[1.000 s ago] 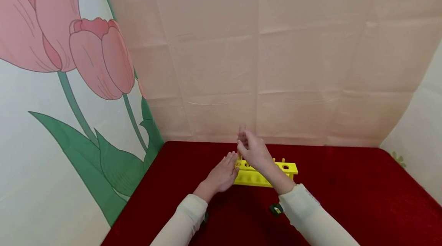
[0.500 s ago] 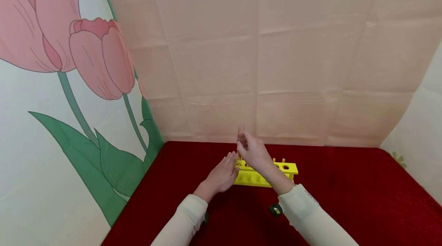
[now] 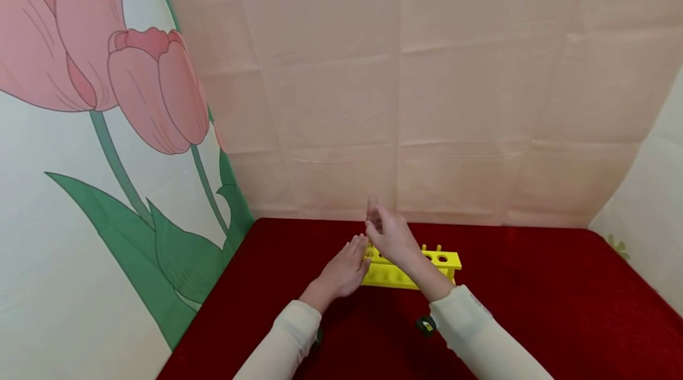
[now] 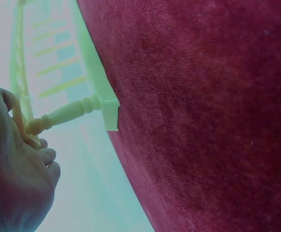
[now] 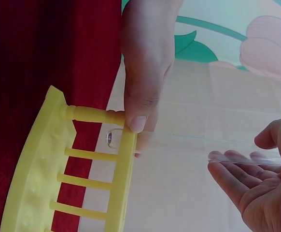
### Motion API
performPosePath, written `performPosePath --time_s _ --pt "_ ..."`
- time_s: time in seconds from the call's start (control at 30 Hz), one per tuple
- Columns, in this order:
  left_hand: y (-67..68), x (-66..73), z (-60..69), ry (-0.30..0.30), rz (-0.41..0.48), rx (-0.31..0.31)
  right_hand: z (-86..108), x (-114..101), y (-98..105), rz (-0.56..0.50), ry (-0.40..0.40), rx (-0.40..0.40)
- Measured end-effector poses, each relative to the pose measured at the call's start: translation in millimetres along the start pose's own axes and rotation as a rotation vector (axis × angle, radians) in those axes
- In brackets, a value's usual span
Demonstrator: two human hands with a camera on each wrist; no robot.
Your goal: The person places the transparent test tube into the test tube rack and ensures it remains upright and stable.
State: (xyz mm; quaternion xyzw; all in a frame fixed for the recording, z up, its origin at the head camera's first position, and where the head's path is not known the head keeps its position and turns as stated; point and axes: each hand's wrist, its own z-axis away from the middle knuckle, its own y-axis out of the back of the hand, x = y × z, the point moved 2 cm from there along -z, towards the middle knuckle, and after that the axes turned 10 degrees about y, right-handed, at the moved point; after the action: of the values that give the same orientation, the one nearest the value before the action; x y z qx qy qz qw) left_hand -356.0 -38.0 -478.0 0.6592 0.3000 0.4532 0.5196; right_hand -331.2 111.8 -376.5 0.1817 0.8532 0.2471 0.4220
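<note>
A yellow test tube rack (image 3: 392, 276) stands on the red cloth in the middle of the head view. My left hand (image 3: 344, 270) grips the left end of its top plate, thumb on the near side and fingers beyond, as the left wrist view also shows. Between the thumb and fingers of my right hand (image 3: 395, 238) is a clear glass test tube (image 5: 193, 144), held upright. Its rounded bottom shows just below the top plate, through the end hole beside my left thumb, above the rack's base. In the head view my right hand and forearm hide part of the rack.
A red cloth (image 3: 533, 291) covers the table around the rack. Behind it hangs a beige curtain (image 3: 453, 101), and a tulip-printed panel (image 3: 155, 89) lines the left side. A small dark device (image 3: 425, 325) sits at my right cuff.
The test tube's top has sunk slightly in my right hand over the last second. Both hands and the rack stay nearly where they were.
</note>
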Motion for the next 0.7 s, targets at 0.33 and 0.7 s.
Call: performPosePath --time_s 0.33,0.7 --pt "0.0 -0.1 0.0 -0.005 0.005 0.006 0.5 1.6 -1.7 0.002 -0.014 -0.014" --pt "-1.0 -0.6 -0.6 -0.009 0.003 0.015 0.9 3.3 -6.9 0.052 -0.004 -0.013"
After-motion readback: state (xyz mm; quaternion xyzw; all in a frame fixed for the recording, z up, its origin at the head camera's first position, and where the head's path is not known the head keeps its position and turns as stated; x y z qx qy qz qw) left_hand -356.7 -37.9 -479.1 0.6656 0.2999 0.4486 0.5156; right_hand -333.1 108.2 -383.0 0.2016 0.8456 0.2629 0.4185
